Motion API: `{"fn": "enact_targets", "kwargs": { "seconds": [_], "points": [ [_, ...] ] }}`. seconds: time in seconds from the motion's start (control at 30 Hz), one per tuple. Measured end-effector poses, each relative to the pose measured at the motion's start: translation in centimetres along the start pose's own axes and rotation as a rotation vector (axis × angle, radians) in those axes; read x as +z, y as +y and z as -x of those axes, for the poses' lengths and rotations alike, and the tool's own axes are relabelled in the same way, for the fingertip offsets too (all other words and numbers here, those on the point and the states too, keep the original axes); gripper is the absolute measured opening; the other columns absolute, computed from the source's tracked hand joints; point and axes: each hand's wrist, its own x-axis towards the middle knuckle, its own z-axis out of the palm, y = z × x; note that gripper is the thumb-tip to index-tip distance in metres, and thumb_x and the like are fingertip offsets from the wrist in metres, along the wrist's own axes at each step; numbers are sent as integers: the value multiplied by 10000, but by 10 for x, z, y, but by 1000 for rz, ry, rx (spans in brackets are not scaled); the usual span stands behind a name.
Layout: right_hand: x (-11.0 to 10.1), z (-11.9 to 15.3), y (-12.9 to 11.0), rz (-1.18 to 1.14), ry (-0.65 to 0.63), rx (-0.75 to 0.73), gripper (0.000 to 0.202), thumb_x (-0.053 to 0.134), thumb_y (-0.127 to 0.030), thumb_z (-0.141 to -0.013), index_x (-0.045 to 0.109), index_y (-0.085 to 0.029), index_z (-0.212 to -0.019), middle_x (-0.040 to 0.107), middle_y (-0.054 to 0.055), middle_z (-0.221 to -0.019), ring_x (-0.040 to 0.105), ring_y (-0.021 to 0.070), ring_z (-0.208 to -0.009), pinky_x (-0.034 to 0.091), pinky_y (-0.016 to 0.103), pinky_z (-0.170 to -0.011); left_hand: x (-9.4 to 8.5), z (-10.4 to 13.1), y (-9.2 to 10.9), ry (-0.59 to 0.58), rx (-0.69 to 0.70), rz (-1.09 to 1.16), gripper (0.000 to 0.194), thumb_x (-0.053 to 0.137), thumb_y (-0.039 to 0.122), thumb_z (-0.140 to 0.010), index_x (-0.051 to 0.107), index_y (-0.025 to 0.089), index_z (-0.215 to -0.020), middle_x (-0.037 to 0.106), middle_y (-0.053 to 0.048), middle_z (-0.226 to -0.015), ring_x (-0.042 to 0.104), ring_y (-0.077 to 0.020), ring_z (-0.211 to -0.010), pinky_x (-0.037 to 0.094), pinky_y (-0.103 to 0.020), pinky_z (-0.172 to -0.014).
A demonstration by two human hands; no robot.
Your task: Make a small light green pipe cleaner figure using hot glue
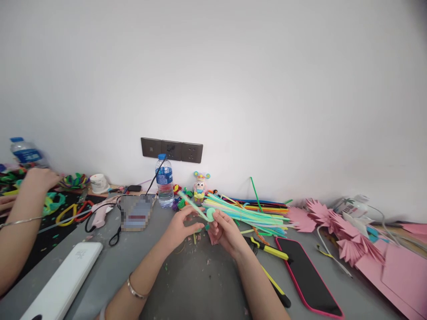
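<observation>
A light green pipe cleaner [193,206] is coiled into a small flat disc [211,215] at one end, its straight tail pointing up and to the left. My right hand [225,229] pinches the disc between thumb and fingers. Just left of it, my left hand [183,226] has its thumb and fingers apart beside the tail, with nothing visibly gripped. Behind both hands stands a small figure with round eyes [199,189]. A bundle of colourful pipe cleaners [250,215] lies to the right of it.
A water bottle [165,182] stands near the wall. Yellow-handled pliers [271,250] and a pink-cased phone [308,278] lie at right, beyond them folded pink paper [353,240]. At left are a glue gun [100,215], a white power strip [66,282] and another person's arm [25,222].
</observation>
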Motion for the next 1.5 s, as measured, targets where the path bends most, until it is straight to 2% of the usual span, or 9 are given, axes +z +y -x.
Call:
{"fn": "enact_targets", "kwargs": {
  "seconds": [0.1,0.3,0.63,0.8,0.9,1.17,1.33,1.4,1.5],
  "points": [
    [-7,-5,-4,-133,135,-100,336,800,-332,-686,504,-190,-619,455,-74,-510,368,54,-437,348,165,-408,-1,-2,-3,66,-11,-198,222,634,258,-775,691,217,-985,699,-52,-1002,619,-220,-933,471,-337,-839],
    [-15,-10,-8,-276,335,-217,339,844,-297,-601,522,-197,-634,479,-75,-535,407,61,-466,396,168,-421,3,1,-3,-5,-54,-403,160,619,235,-760,696,217,-899,704,-40,-912,638,-224,-870,464,-326,-795],
    [-14,-10,-4,-127,295,-197,311,758,-326,-673,468,-216,-684,463,-74,-561,433,79,-468,388,204,-431,11,4,-11,-29,-85,-469,235,630,194,-733,687,228,-958,682,-46,-967,617,-235,-921,459,-320,-812],
    [-19,-12,-5,-98,358,-209,306,688,-309,-644,396,-219,-631,432,-72,-510,392,77,-440,348,203,-416,13,6,-13,-60,-130,-507,412,587,62,-678,644,236,-1047,675,-47,-1050,613,-228,-996,456,-307,-843],
    [-21,-12,-6,-91,390,-253,292,670,-294,-625,388,-220,-621,432,-72,-506,399,81,-462,359,198,-438,11,6,-13,-44,-174,-516,432,575,60,-692,623,236,-1083,697,-51,-1033,625,-239,-988,455,-327,-846],
    [-24,-7,-12,25,444,-256,272,741,-262,-613,475,-211,-636,495,-73,-494,434,83,-453,367,190,-424,8,0,-12,138,-130,-312,291,628,293,-760,626,234,-1044,738,-62,-965,664,-245,-933,477,-339,-814],
    [-26,-8,-11,47,456,-214,294,774,-278,-585,517,-213,-713,619,-35,-590,551,111,-504,454,217,-479,11,-2,-6,110,-198,5,425,599,459,-782,585,179,-1101,719,-90,-957,663,-238,-924,505,-307,-737],
    [-29,-9,-11,23,490,-239,333,775,-272,-586,521,-230,-799,681,-11,-706,616,143,-585,495,251,-541,13,-2,-3,95,-250,141,514,597,509,-772,546,164,-1150,699,-100,-997,656,-232,-922,507,-285,-680],
    [-34,-8,-12,59,591,-338,396,762,-268,-616,521,-258,-930,682,-16,-795,633,152,-645,497,261,-585,15,-1,-3,103,-326,294,617,651,529,-722,494,170,-1199,677,-112,-1064,659,-220,-893,503,-265,-633]
  ]
}}
